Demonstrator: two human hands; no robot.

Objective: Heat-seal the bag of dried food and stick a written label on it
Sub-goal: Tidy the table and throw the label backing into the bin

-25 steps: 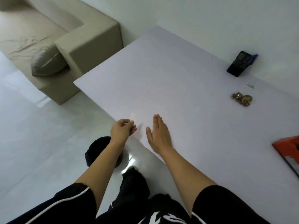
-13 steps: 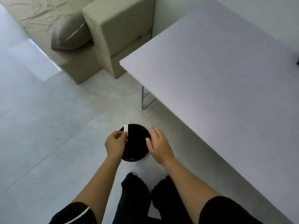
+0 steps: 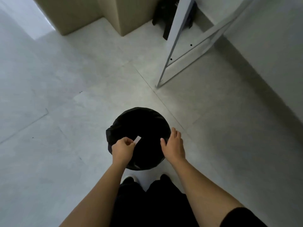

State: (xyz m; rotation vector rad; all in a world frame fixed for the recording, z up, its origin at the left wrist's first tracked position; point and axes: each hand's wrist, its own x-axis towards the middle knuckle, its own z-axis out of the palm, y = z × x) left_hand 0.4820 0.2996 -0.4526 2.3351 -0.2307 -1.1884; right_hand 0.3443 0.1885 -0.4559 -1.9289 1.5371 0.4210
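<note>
Right now my left hand (image 3: 123, 149) pinches a small white strip of paper (image 3: 137, 139) between thumb and fingertips, and the strip sticks up and to the right from my grip, over the dark mouth of a round bin lined with a black bag (image 3: 139, 122). Whether anything is written on the strip I cannot tell; it looks blank and is too small to read. My right hand (image 3: 173, 145) is spread and holds nothing, its fingers (image 3: 175, 131) lying over the right rim of the bin, the thumb pointing in toward the opening. Both forearms reach forward from the near edge, bare to the elbow, with a black sleeve (image 3: 242, 217) showing at the near right. Below the bin I see my black trousers (image 3: 147, 199) and the toe of a shoe (image 3: 131, 179) just beside the bin's near side. The bin stands on a pale grey tiled floor (image 3: 65, 95). At the far right a white table leg frame (image 3: 178, 46) slants down to the floor, well apart from the bin, and the table's underside fills the far right corner. A beige sofa base (image 3: 91, 13) sits at the far left, with something dark (image 3: 165, 15) between it and the table leg. The bag of dried food is nowhere in view.
</note>
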